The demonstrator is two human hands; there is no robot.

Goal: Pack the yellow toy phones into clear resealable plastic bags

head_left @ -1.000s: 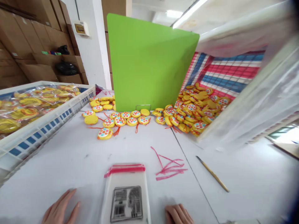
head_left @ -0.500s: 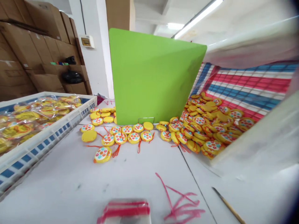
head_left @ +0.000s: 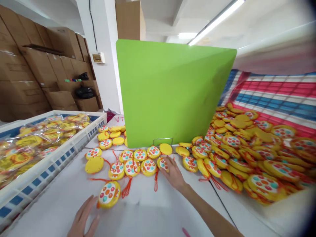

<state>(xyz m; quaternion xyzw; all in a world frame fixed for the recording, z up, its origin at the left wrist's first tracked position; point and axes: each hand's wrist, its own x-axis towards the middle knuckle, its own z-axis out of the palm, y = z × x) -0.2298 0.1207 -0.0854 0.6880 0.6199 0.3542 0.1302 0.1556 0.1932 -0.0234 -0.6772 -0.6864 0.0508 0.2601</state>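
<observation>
On the table (head_left: 153, 214), yellow color-dotted toys (head_left: 108, 195)

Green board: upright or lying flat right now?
Upright: the green board stands on edge behind the yellow toys, its face toward the camera.

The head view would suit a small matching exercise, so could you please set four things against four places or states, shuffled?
1. Green board
2. White crate
3. Left hand
4. Right hand

A. Holds plastic-wrapped yellow toys
B. Its fingers are at a loose toy in front of the board
C. Stands upright behind a row of loose toys
D. Grips nothing, low in the picture

Pairs: 1-C; 2-A; 3-D; 4-B
</observation>
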